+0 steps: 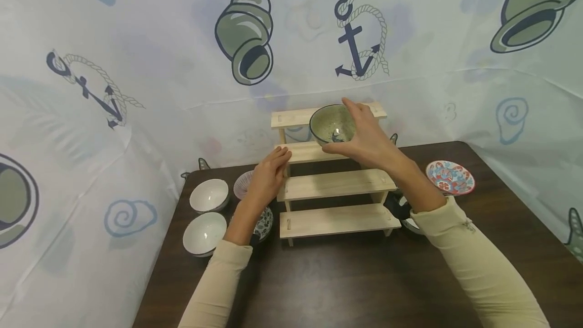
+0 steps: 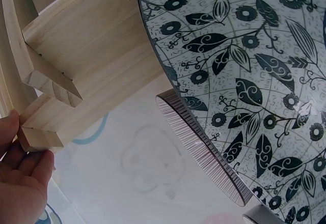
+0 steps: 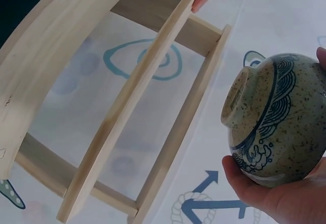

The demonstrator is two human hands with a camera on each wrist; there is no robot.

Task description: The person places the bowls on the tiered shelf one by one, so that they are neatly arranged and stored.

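Note:
My right hand (image 1: 371,140) holds a speckled green bowl (image 1: 330,124) between thumb and fingers, in front of the upper boards of a tiered wooden stand (image 1: 337,184). From the right wrist view, the bowl (image 3: 285,117) shows its foot and a blue wave pattern on the outside, with the thumb (image 3: 244,186) against its lower side. My left hand (image 1: 268,176) grips the left end of the stand's second board from the top. In the left wrist view, thumb and fingers (image 2: 38,175) close around that board's end.
Left of the stand are two white bowls (image 1: 209,194) (image 1: 204,233), a pink striped dish (image 1: 243,184) and a dark leaf-patterned dish (image 2: 244,81). At right lies a red-and-blue patterned plate (image 1: 450,177); another dish (image 1: 412,225) is partly behind my right forearm. A printed cloth (image 1: 300,29) hangs behind the dark table (image 1: 341,282).

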